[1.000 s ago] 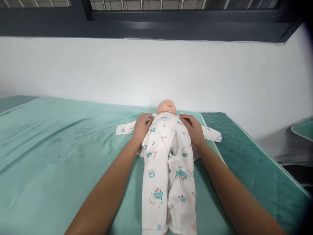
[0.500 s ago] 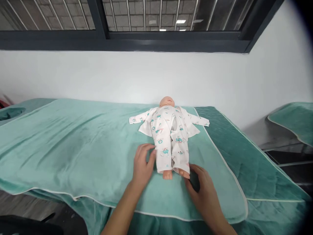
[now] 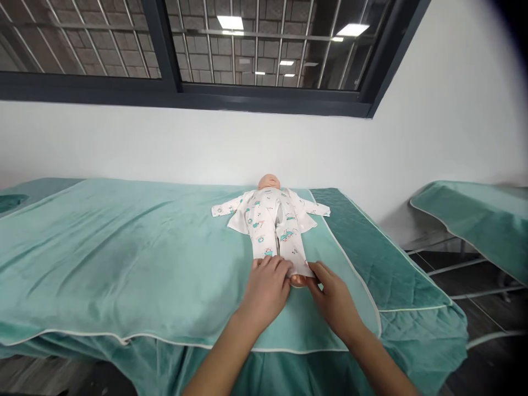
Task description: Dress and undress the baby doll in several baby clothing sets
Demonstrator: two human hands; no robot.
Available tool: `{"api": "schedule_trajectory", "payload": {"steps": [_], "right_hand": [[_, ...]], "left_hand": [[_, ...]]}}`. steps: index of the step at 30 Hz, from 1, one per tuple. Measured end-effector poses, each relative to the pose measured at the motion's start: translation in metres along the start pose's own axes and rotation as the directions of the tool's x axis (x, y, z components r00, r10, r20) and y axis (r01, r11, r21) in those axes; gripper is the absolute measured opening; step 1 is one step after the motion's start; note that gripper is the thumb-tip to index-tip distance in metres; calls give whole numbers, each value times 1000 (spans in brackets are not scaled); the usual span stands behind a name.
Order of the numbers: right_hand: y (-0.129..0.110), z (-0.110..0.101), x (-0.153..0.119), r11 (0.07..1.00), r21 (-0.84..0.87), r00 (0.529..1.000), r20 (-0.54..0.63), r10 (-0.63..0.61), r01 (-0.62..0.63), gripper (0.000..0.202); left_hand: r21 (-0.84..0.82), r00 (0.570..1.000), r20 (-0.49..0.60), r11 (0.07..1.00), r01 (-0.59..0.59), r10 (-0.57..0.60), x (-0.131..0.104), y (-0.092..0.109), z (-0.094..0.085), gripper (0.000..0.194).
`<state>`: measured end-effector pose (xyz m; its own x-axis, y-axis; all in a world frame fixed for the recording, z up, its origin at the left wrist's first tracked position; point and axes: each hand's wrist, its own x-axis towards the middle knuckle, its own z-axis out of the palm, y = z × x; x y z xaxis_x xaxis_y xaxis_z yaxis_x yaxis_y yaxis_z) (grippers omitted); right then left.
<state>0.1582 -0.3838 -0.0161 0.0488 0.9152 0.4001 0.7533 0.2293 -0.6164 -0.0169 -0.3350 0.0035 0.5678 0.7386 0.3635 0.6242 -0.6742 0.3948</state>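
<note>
A baby doll [image 3: 269, 181] lies on its back on the bed, head toward the wall. It wears a white printed jacket [image 3: 307, 222], sleeves spread out, and white printed trousers [image 3: 291, 236]. My right hand [image 3: 333, 297] is closed on the outer side of the cuff of the trouser leg on the right. My left hand [image 3: 266, 289] lies across the other leg's end, hiding that foot, with its fingertips closed at the inner side of the same cuff. Below the cuff shows part of the doll's foot [image 3: 298, 281].
A light green blanket [image 3: 136, 264] with white edging covers the bed, over a darker green quilted cover [image 3: 383, 264]. Behind stand a white wall [image 3: 185, 146] and a dark-framed barred window [image 3: 264, 99]. Another green-covered bed [image 3: 482, 220] with metal legs is at right.
My left hand has moved right, from beside the trousers to the right-hand cuff. My right hand has closed on that cuff, which is now pulled lower over the foot. The view has tilted up and shifted right.
</note>
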Motion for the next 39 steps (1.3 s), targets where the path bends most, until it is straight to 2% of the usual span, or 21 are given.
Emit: {"api": "schedule_trajectory", "payload": {"steps": [5,7,9,12,14,17,21,26,30,32,35,39], "right_hand": [[-26,-28,8,958,-204,977,-23,-211,202,13],[-28,-34,12,913,-300,959,29,-283,278,14],[-27,-38,14,867,-360,938,108,-329,346,14],[-25,-40,14,820,-388,907,197,-371,420,17],[-24,-40,13,808,-395,898,219,-380,438,18],[-21,-37,11,814,-414,913,193,-359,407,17],[-8,-21,1,853,-436,957,95,-273,286,18],[7,7,-21,928,-367,997,3,-73,69,23],[12,18,-30,956,-293,998,41,50,-36,14],[15,19,-30,964,-261,996,67,63,-43,21],[19,17,-28,980,-192,993,92,77,-59,25],[22,9,-26,995,-65,994,76,75,-70,24]], "left_hand": [[-157,997,-11,985,68,-71,2,8,2,15],[-243,993,-46,966,91,-105,2,10,4,9],[-296,990,-83,951,85,-114,2,9,6,12],[-294,992,-113,955,19,-55,1,6,12,18],[-279,992,-125,960,-10,-26,0,5,16,15],[-285,981,-180,958,20,-74,-3,5,18,10],[-301,947,-279,951,70,-158,-12,7,21,10],[-242,944,-309,969,42,-118,-23,4,31,13],[-175,966,-255,984,7,-52,-21,5,30,19],[-131,981,-191,991,-7,-18,-18,8,28,22],[-98,991,-132,995,-10,-3,-15,9,26,15],[-98,989,-144,995,-28,13,-14,4,27,9]]}}
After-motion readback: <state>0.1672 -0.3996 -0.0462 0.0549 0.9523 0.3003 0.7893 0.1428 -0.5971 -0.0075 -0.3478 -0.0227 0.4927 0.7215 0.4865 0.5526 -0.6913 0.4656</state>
